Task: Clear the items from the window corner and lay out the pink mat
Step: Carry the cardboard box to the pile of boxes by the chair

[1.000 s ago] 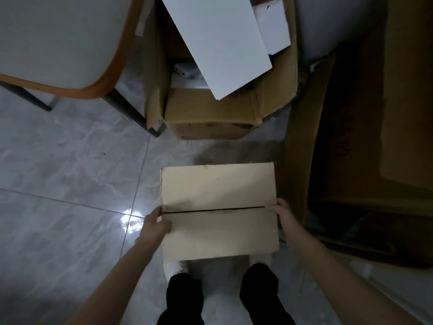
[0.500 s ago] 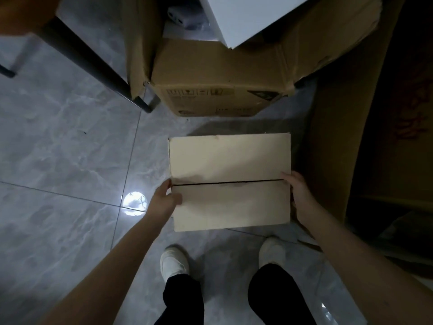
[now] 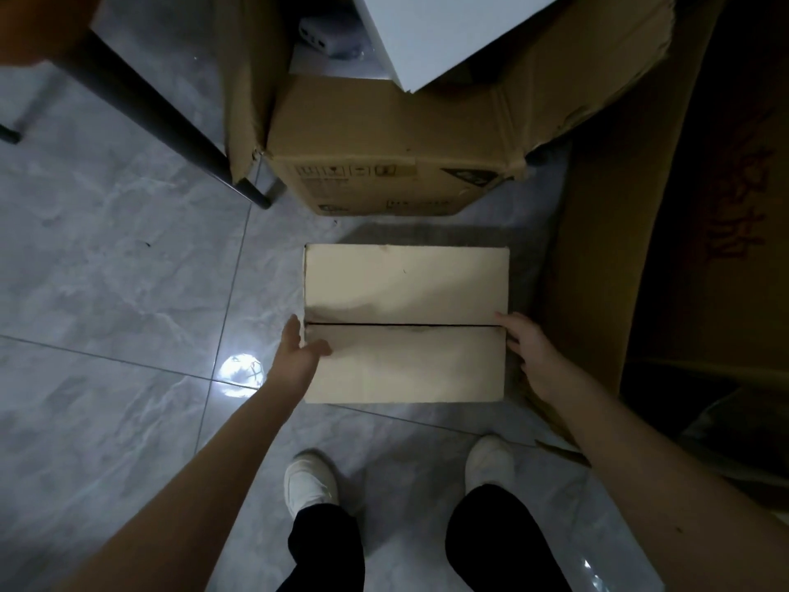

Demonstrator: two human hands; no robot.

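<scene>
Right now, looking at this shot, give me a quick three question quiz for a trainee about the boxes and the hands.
1. True or false: the flaps of the small pale closed cardboard box stand open.
2. Where does the left hand hold that box? A) far edge B) left side at the seam C) underneath
3. Fill in: a white flat panel sticks out of the ___ behind the small box.

Key
1. False; the flaps meet at a seam.
2. B; the right hand grips the opposite side.
3. The large open brown cardboard box.
</scene>
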